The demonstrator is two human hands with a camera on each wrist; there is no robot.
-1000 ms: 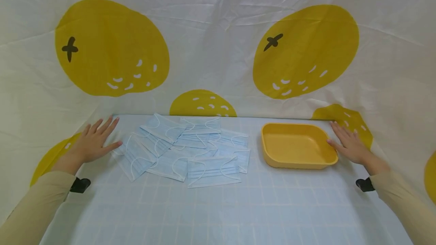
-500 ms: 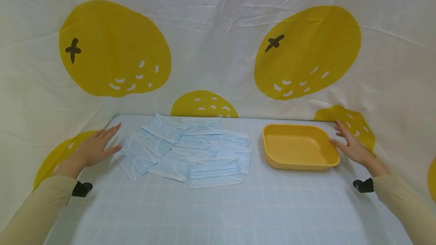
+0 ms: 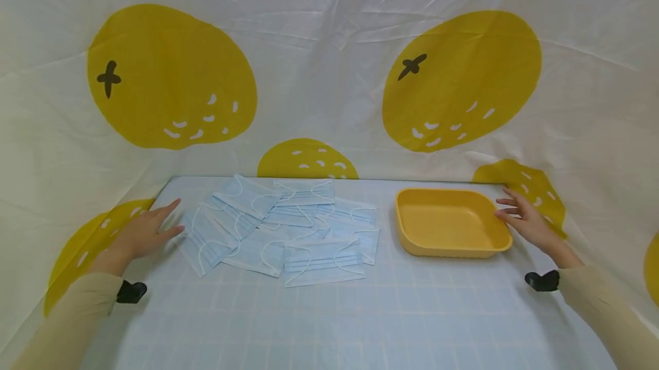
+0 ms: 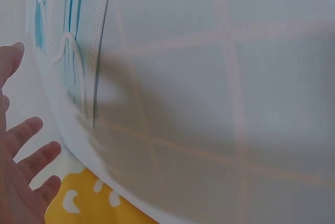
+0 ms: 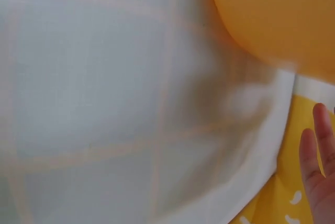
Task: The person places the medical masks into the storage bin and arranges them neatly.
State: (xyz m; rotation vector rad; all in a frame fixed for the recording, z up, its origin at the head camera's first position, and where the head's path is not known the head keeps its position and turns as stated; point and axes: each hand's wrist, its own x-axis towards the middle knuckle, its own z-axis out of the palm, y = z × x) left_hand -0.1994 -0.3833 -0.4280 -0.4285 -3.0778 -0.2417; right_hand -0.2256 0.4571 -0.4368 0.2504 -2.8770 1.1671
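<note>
Several pale blue pleated face masks [image 3: 324,261] with white ear loops lie overlapping in a loose pile on the left and middle of the table. My left hand [image 3: 141,235] is at the pile's left side, fingers extended and apart, holding nothing; in the left wrist view its fingers [image 4: 39,161] are spread beside a mask [image 4: 78,41]. A yellow rectangular tray [image 3: 448,224] with rounded corners stands right of the masks, nothing inside it. By its right end is my right hand [image 3: 530,224], fingers loosely bent; whether it touches the rim I cannot tell.
The table wears a light blue cloth [image 3: 329,330] with a pale grid. A white curtain [image 3: 319,72] printed with large yellow fruit hangs behind the table and along both sides. Black wrist devices [image 3: 543,281] sit below both hands.
My left hand has turned onto its side and drawn slightly back, its fingers closer together. My right hand's fingers have bent more. The masks and the tray stay in place.
</note>
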